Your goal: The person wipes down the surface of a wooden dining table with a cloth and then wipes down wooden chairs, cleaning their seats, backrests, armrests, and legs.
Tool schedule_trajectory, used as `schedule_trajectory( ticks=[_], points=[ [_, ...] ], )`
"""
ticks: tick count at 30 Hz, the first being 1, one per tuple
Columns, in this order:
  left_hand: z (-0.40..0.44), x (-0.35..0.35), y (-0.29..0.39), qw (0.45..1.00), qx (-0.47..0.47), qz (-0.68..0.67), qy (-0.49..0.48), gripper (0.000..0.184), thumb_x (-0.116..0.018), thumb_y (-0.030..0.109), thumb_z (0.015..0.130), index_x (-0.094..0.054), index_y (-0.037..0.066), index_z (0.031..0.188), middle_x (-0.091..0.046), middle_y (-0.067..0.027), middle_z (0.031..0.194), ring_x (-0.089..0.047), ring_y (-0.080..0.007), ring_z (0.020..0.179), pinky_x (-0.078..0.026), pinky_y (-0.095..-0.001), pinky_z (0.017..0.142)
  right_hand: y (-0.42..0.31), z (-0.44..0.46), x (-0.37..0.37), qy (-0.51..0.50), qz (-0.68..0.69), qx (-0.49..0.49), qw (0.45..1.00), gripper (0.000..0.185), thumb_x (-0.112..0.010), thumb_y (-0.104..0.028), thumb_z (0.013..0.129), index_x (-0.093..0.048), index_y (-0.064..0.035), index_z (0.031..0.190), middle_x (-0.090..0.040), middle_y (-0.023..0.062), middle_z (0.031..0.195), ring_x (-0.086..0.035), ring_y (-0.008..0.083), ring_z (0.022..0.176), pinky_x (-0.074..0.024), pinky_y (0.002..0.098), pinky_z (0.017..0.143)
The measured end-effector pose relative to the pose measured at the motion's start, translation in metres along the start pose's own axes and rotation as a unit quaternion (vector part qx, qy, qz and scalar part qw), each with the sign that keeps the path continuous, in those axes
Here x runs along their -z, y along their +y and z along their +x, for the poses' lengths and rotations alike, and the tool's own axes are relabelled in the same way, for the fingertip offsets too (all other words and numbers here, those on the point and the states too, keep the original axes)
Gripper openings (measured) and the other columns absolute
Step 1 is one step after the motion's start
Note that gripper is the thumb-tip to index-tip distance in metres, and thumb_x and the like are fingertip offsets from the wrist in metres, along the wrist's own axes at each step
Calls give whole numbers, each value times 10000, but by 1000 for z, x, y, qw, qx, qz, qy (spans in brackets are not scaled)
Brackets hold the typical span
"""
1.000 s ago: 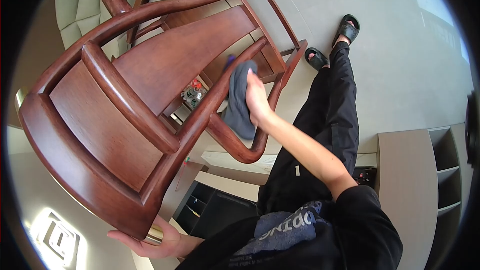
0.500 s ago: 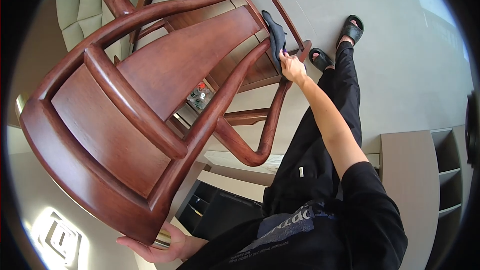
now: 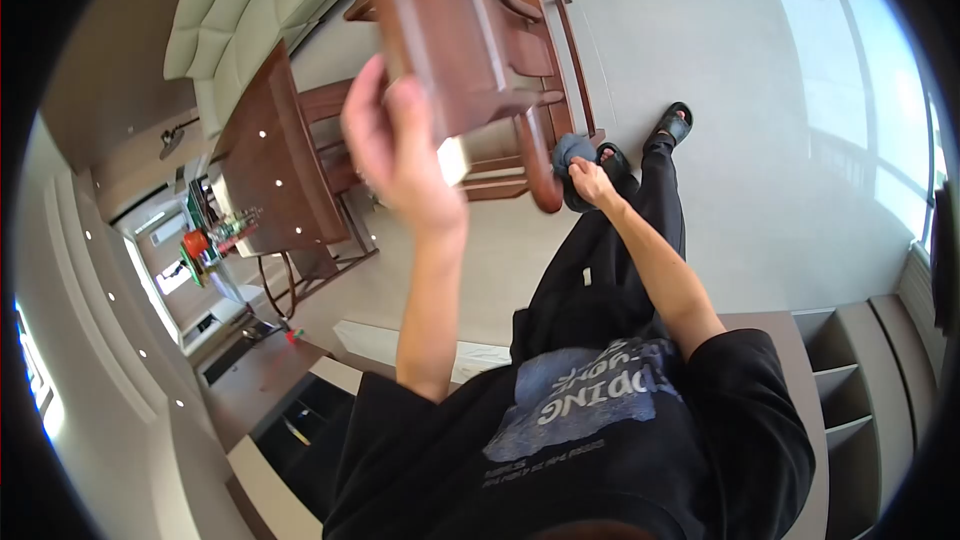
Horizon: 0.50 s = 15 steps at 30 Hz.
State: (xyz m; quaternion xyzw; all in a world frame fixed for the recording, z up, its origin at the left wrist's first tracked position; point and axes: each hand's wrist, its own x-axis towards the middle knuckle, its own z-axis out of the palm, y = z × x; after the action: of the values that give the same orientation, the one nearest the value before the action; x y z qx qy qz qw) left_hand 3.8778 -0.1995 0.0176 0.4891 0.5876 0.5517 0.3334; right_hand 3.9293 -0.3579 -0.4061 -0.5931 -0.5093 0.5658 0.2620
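A reddish-brown wooden chair [image 3: 450, 30], blurred by motion, stands tilted in my view with its broad back rail nearest to me. My left hand [image 3: 412, 165] is raised at the rail's edge, fingers on one side and thumb on the other, gripping it; the hand is smeared. Beside its wrist shows a small bright patch that I cannot make out. In my right hand [image 3: 592, 183] is a bunched dark grey cloth [image 3: 573, 150], pinched below the chair's curved arm [image 3: 541, 165], close to my slippered feet.
A wooden table [image 3: 285, 155] with bottles and a red item [image 3: 196, 241] on its far side stands to the left. Behind the chair is a pale tufted sofa [image 3: 235, 0]. An open shelf unit [image 3: 850, 390] lies at right, and a low cabinet [image 3: 300, 430] at lower left.
The chair back has shifted up and away from me, and my left hand has risen with it. My right hand has moved the cloth down off the chair's arm, toward my feet.
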Motion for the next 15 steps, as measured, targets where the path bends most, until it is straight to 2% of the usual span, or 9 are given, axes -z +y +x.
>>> schedule_trajectory(
  ticks=[1, 2, 5, 6, 8, 9, 11, 13, 15],
  points=[
    [-1, 3, 2, 998, 14, -50, -24, 411, -600, 217, 1012, -534, -16, 1343, -600, -74, 1198, -576, -145, 1079, -464, -306, 958, -12, -5, 11, -27, 26, -43, 998, 310, -420, -282, 974, -620, -46, 954, -663, 267, 1047, -614, 484, 1026, -495, 507, 867],
    [-4, 5, 8, 998, 18, -51, -29, 441, -603, 291, 1013, -544, -2, 1337, -581, -57, 1238, -526, -143, 1161, -430, -318, 994, -17, -9, 30, -70, -30, 68, 995, 298, -422, -258, 978, -601, -27, 924, -657, 253, 1088, -616, 454, 1055, -490, 463, 878],
    [-37, 34, -10, 992, 50, -117, -20, 466, -571, 351, 1023, -517, 29, 1356, -537, -51, 1298, -492, -158, 1205, -426, -346, 1004, -93, -27, 88, -73, -9, -28, 997, 285, -483, -226, 932, -656, -9, 993, -659, 207, 944, -611, 352, 845, -490, 415, 815],
    [-59, 50, -29, 995, 51, -86, -17, 454, -572, 339, 1024, -520, 26, 1348, -541, -56, 1289, -503, -168, 1190, -436, -351, 991, -121, -37, 101, -77, -28, -21, 996, 285, -483, -226, 932, -656, -9, 993, -659, 207, 944, -611, 352, 845, -490, 415, 815],
    [-114, 86, -75, 998, 56, -1, -25, 430, -579, 313, 1020, -529, 23, 1334, -553, -81, 1274, -528, -197, 1155, -454, -355, 961, -169, -69, 116, -138, 40, -189, 971, 295, -505, -223, 874, -676, -22, 1005, -657, 134, 897, -599, 255, 801, -487, 385, 771],
    [-148, 105, -93, 996, 64, 58, -34, 419, -586, 299, 1016, -536, 23, 1327, -561, -101, 1267, -543, -217, 1135, -462, -355, 944, -176, -80, 115, -142, 22, -181, 973, 295, -505, -223, 874, -676, -22, 1005, -657, 134, 897, -599, 255, 801, -487, 385, 771],
    [-214, 153, -142, 977, 118, 176, -24, 386, -620, 254, 984, -558, 21, 1285, -559, -149, 1250, -555, -291, 1128, -446, -401, 981, -183, -97, 110, -194, 62, -228, 952, 257, -517, -239, 865, -660, -29, 899, -638, 32, 832, -575, 135, 799, -463, 296, 723],
    [-293, 211, -250, 942, 171, 287, -18, 430, -645, 256, 957, -576, -10, 1288, -616, -217, 1234, -560, -380, 1184, -436, -442, 1029, -171, -84, 103, -226, -3, -203, 953, 265, -523, -246, 870, -659, -18, 877, -630, 35, 795, -555, 138, 763, -457, 290, 732],
    [-370, 275, -273, 924, 342, 154, 80, 460, -652, 283, 949, -599, -37, 1275, -636, -216, 1250, -614, -325, 1162, -471, -399, 1011, -176, -95, 85, -244, -121, -38, 961, 277, -533, -252, 875, -661, -6, 865, -628, 36, 770, -549, 136, 750, -459, 297, 713]
  ],
)
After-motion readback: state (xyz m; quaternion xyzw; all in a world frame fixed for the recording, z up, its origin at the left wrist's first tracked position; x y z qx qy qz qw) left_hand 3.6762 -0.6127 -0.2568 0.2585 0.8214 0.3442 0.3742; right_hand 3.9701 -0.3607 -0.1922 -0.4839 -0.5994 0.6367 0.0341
